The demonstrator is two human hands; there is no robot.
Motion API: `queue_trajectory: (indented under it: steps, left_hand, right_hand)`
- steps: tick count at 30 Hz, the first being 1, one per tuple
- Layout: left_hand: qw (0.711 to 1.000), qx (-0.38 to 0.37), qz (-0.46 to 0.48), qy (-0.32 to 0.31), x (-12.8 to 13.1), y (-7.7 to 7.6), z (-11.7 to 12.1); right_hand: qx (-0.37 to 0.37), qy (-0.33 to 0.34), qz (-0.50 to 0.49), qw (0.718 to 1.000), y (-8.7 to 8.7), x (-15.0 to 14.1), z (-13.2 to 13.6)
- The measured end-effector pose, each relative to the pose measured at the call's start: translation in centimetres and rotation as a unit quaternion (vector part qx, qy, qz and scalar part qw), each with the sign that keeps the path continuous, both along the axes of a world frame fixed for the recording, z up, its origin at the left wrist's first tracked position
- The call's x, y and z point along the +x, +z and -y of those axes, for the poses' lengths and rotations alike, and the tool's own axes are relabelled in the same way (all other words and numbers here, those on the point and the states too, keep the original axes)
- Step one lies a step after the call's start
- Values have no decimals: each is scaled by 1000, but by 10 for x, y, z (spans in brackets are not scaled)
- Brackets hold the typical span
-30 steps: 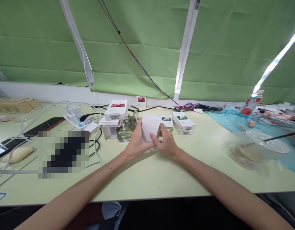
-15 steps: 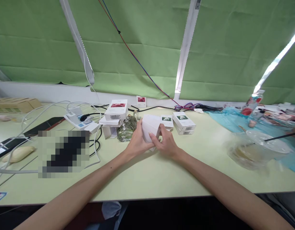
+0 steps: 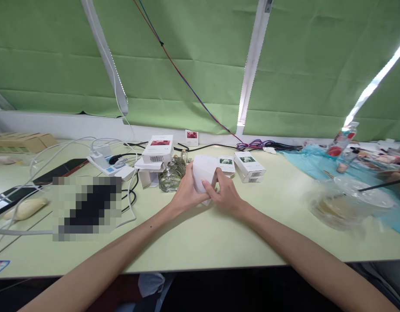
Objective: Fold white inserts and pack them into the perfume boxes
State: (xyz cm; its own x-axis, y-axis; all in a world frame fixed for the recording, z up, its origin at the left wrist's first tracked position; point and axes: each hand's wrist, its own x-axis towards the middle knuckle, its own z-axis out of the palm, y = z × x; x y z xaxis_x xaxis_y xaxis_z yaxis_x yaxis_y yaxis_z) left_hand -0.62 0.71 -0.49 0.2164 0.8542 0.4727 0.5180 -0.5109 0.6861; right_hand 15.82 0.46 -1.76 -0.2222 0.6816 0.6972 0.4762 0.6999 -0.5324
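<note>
Both sides of a plain white box [image 3: 204, 170] are gripped in the head view, near the middle of the desk [image 3: 193, 249]. The left hand [image 3: 186, 190] cups its left side; the right hand [image 3: 226, 190] has its thumb against the near face and its fingers bent round the right edge. Handling of this box looks unfinished: it is in the grip of both hands, not yet set down. White shows below the fingers, perhaps a flap, but they cover too much to tell whether the box is sealed or filled. Beyond the left hand, glass bottles [image 3: 170, 178] stand unboxed beside an open white carton [image 3: 149, 177], on which a red-pictured box [image 3: 158, 148] rests. Beyond the right hand, a green-pictured box [image 3: 250, 166] lies on the desk, seemingly closed.
</note>
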Motion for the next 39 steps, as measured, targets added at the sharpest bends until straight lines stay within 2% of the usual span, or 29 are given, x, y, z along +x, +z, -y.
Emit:
queue_trajectory:
  steps: [13, 26, 39]
  left_hand:
    - [1000, 2, 7, -7, -1, 1, -1]
    - [1000, -11, 23, -6, 0, 11, 3]
    - [996, 27, 64, 50, -5, 16, 3]
  right_hand:
    - [1, -6, 8, 1000, 2, 1, 1]
    - [-14, 19, -23, 999, 2, 0, 0]
    - [-21, 69, -64, 995, 3, 0, 2]
